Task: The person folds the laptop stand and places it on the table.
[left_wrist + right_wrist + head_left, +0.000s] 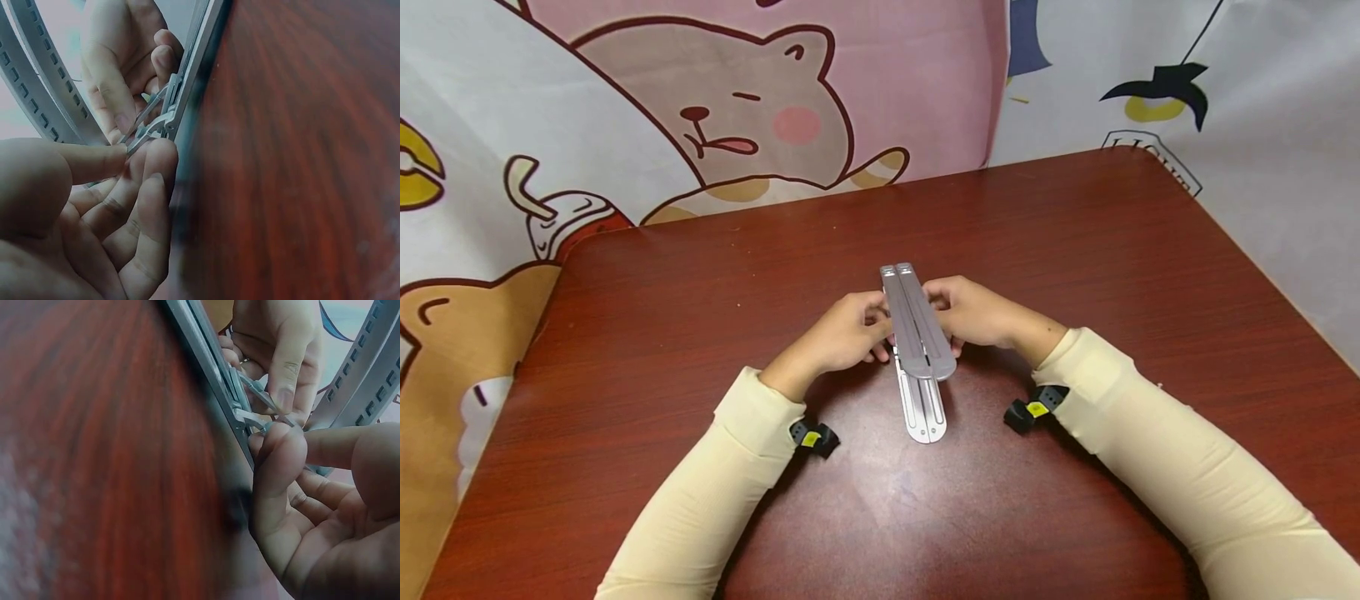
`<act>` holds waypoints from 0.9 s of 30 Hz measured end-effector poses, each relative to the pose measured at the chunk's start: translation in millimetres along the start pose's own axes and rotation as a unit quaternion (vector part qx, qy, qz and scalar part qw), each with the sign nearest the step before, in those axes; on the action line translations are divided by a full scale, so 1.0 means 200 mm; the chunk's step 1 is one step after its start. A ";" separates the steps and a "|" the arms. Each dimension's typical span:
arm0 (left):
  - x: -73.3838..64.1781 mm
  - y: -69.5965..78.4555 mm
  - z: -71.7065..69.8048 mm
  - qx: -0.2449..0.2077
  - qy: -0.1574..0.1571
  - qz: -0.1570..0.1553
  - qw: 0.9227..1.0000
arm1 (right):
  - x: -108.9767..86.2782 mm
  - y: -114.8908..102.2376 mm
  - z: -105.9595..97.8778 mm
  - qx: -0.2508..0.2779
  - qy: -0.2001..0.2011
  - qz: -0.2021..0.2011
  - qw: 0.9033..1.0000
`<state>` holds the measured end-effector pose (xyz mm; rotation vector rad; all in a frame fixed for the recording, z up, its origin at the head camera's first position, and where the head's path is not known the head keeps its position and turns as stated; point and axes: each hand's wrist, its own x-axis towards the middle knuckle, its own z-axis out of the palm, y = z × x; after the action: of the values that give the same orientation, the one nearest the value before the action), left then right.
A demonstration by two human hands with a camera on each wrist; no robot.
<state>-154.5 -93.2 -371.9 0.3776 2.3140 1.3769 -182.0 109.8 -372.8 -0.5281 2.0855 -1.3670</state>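
A silver folding laptop stand (917, 325) is at the middle of the table, its slim upper arms raised over a lower base (922, 421). On its left side my left hand (847, 335) pinches a small metal strut (142, 139) between thumb and fingertips. From the opposite side my right hand (981, 315) pinches the matching strut (278, 412) near its hinge. Rows of slots run along the raised arms (47, 69) in the left wrist view. In the head view the upper arms partly cover the fingertips.
The reddish-brown wooden table (700, 308) extends around the stand. Behind it hangs a cartoon-printed cloth (737, 92). Black straps with small devices (816, 439) sit at both wrists, below the cream sleeves (700, 492).
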 end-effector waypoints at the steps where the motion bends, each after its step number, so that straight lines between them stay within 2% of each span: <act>1: 0.00 0.00 0.00 0.000 0.000 -0.001 1.000 | 0.00 0.00 0.00 -0.002 -0.001 -0.001 1.000; 8: 0.00 0.00 0.00 0.007 0.002 -0.006 1.000 | 0.01 0.01 0.00 -0.026 0.002 -0.001 1.000; 20: 0.01 -0.02 0.00 0.034 0.017 -0.010 0.999 | 0.01 0.00 0.00 -0.020 -0.011 0.028 0.999; 27: 0.01 0.00 0.00 0.046 0.023 -0.023 0.998 | 0.01 0.01 0.00 -0.017 -0.010 0.038 0.999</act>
<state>-155.9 -91.8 -371.6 0.3210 2.4151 1.2727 -184.5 109.0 -374.7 -0.4699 2.0955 -1.2800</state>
